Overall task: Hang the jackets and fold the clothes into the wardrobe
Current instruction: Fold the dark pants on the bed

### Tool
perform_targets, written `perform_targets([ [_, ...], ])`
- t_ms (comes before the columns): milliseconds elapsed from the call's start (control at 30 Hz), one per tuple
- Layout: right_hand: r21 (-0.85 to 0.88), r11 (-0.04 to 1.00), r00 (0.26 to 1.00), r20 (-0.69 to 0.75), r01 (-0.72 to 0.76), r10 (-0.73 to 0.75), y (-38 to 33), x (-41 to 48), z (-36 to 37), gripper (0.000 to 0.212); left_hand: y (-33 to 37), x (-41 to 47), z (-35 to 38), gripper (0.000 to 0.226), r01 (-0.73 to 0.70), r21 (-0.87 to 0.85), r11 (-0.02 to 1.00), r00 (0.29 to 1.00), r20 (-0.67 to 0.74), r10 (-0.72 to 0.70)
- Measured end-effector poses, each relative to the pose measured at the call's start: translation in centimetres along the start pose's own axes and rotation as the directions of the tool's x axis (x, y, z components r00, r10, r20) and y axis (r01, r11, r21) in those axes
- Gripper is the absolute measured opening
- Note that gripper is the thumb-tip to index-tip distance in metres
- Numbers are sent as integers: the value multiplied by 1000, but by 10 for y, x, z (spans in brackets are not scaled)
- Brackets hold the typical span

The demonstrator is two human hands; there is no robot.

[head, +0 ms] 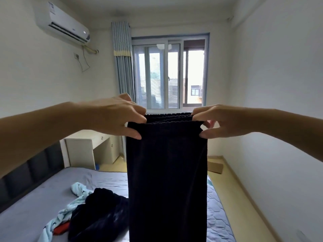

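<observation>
Trousers [167, 180] hang, waistband pinched between both hands' fingers [138, 117]

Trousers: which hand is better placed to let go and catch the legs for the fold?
Probably the right hand: light fingertip grip on the trousers, fingers spare; the left hand holds deeper.

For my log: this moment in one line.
left hand: pinches waistband | right hand: pinches waistband | dark trousers: hanging above bed

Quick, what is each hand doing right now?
Left hand: pinches the waistband of the dark trousers.
Right hand: pinches the waistband's other end.
</observation>
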State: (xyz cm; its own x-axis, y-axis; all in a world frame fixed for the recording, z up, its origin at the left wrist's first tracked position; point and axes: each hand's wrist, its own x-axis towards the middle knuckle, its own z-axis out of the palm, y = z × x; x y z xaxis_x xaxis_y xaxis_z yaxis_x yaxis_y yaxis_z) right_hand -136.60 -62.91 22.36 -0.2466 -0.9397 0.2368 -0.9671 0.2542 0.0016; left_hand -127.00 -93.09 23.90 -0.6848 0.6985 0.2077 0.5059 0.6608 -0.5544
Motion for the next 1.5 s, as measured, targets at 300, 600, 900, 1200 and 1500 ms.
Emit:
perform_targets([
  [300, 73, 995, 986, -162, 60, -48, -24, -3, 6, 18, 20, -4, -8, 9, 111, -558, 822, 973, -107, -205],
  [600, 516, 852, 930, -263, -88, 255, -31, -4, 2, 44, 22, 16, -1, 43, 170, -790, 589, 893, -129, -431],
  [900, 327, 825, 877, 22, -460, 480, -35, 18, -2, 18, 14, 35, -10, 24, 346, -599, 722, 928, 104, -358],
  [1200, 257, 903, 937, 149, -345, 316, -43, 21, -54, 12, -15, 26, -46, 16, 327, -755, 569, 942, 305, -137],
  [1500, 574, 700, 816, 577, -426, 23, -37, 7, -95, 44, -14, 21, -77, 29, 351, -905, 241, 861, 413, 295],
])
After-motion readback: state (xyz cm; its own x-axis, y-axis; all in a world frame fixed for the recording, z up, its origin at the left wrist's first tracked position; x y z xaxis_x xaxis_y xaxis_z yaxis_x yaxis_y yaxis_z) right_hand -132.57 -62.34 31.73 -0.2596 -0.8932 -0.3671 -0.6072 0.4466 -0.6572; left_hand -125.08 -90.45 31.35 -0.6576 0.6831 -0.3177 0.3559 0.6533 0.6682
